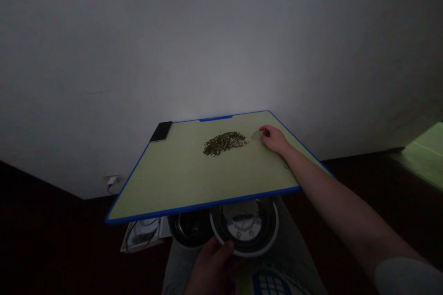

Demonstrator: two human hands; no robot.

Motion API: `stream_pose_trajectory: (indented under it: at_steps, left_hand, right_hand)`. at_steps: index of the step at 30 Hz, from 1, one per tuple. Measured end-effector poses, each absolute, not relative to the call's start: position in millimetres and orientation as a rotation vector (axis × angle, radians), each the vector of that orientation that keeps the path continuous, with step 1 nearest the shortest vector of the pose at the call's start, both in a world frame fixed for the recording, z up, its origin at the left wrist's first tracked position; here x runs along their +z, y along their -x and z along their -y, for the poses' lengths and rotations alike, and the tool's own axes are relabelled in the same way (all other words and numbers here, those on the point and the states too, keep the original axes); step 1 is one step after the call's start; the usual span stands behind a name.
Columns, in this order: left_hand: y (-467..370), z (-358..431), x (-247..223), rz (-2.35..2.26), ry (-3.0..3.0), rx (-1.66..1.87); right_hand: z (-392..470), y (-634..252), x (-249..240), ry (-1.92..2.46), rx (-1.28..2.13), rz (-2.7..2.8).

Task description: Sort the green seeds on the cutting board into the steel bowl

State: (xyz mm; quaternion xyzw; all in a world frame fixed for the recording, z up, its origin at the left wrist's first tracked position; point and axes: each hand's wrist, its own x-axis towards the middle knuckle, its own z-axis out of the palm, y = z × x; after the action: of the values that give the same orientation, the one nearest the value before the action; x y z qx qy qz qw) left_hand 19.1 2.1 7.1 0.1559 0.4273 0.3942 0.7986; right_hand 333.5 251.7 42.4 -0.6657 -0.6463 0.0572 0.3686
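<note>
A loose pile of small green and pale bits (224, 143) lies on a pale yellow-green board (194, 179) with a blue rim. Just right of the pile, my right hand (273, 138) pinches a small clear, thin object (257, 135) close to the board's surface. Below the board's near edge, my left hand (214, 262) grips the rim of a round metal bowl (271, 235), thumb over the edge. Pale contents (244, 226) show inside that bowl, but I cannot make out what they are. A second, darker metal bowl (194, 230) sits to its left, partly under the board.
A black phone (161, 132) lies at the board's far left corner. The board's far edge is against a grey wall (214, 46). A white plug (112, 180) is in the wall at left. An open box with cables (141, 234) stands below the board.
</note>
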Motion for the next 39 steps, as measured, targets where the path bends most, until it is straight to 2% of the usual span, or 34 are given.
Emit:
stream_pose_trajectory:
  at_steps: [19, 39]
  left_hand:
    - [-20, -2, 11, -0.945, -0.338, 0.844]
    - [-21, -2, 14, -0.938, -0.313, 0.847]
  right_hand:
    - [-250, -331, 44, 1.653, 0.254, 1.758]
    - [-248, -329, 47, 1.689, 0.214, 1.727]
